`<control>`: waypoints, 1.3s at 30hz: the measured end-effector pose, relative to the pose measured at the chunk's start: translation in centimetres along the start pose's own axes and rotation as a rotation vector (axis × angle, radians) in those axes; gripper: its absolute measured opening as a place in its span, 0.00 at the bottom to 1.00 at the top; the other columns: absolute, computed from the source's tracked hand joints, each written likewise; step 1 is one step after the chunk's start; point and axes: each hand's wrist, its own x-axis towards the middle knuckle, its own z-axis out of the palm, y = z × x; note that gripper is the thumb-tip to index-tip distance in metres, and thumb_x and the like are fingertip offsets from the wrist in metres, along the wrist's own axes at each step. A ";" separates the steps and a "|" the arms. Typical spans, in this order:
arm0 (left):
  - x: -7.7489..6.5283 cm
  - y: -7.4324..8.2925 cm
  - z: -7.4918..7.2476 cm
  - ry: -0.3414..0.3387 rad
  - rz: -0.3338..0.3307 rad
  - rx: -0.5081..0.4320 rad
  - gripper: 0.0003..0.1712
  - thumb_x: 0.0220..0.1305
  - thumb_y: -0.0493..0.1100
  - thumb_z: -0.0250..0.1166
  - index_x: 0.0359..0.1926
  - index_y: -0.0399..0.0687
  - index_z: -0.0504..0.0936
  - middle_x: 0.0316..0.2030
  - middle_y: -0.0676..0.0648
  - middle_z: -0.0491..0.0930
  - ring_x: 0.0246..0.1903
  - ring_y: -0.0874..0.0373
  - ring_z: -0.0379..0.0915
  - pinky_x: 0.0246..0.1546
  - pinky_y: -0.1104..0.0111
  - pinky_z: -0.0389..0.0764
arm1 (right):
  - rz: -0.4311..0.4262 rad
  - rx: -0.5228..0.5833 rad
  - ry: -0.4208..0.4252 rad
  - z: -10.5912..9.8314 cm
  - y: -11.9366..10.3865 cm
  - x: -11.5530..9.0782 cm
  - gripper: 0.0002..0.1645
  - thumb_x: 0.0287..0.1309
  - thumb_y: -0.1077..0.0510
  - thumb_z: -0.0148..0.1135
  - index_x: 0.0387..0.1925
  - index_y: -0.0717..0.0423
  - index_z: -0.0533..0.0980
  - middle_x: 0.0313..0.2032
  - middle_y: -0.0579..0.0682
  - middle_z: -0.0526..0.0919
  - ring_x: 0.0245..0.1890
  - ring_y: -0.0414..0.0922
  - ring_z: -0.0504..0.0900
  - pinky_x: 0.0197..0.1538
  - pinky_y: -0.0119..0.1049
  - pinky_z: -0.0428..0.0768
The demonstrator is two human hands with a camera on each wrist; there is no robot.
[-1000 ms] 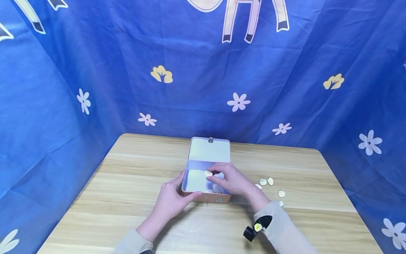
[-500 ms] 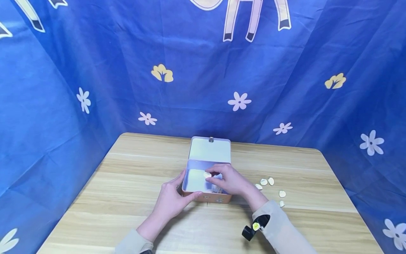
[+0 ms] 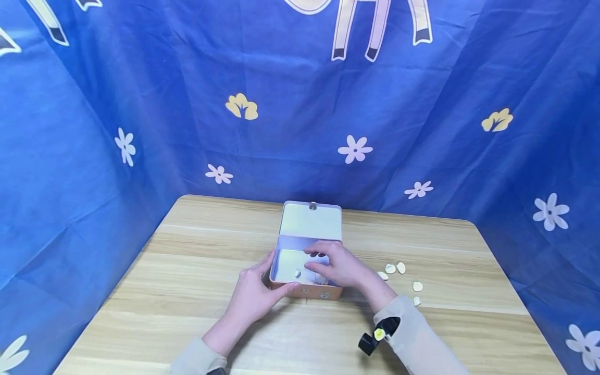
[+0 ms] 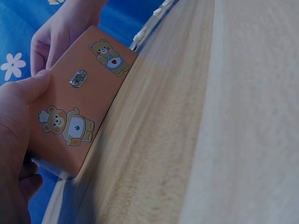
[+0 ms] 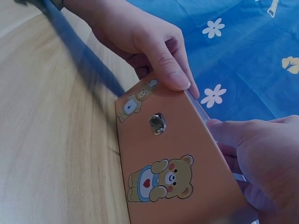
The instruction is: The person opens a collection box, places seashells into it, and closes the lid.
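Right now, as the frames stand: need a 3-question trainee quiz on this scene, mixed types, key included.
1. Count: how many loose white pieces lie on the table beside the box?

2. True or false: the right hand is pinching a white piece.

3. Multiple choice: what does the left hand hold?
A) the lid
B) the box, near its front left corner
C) one of the loose white pieces

Key
1. Five.
2. False: the thumb and fingers of the right hand are apart, and the single white piece inside the box is clear of them.
3. B.
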 end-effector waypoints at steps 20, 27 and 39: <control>0.0 0.1 0.0 -0.020 -0.025 0.002 0.64 0.48 0.75 0.79 0.73 0.33 0.73 0.64 0.36 0.77 0.65 0.44 0.74 0.63 0.52 0.78 | 0.060 -0.076 0.147 -5.1 -0.2 -4.3 0.19 0.67 0.61 0.73 0.57 0.57 0.85 0.52 0.51 0.89 0.51 0.50 0.86 0.56 0.49 0.85; 0.2 0.2 -0.1 -0.013 -0.011 0.001 0.65 0.48 0.76 0.78 0.73 0.34 0.73 0.64 0.35 0.77 0.65 0.43 0.73 0.64 0.53 0.77 | 0.101 -0.133 0.199 -6.9 0.6 -6.6 0.18 0.63 0.62 0.76 0.54 0.56 0.86 0.51 0.50 0.89 0.49 0.49 0.86 0.54 0.48 0.86; 0.3 0.1 -0.1 0.005 0.006 -0.004 0.64 0.48 0.73 0.81 0.72 0.32 0.73 0.63 0.33 0.77 0.64 0.41 0.74 0.63 0.51 0.78 | 0.267 -0.140 0.177 -7.4 2.9 -10.1 0.18 0.65 0.58 0.75 0.55 0.58 0.86 0.52 0.51 0.89 0.51 0.51 0.86 0.53 0.57 0.86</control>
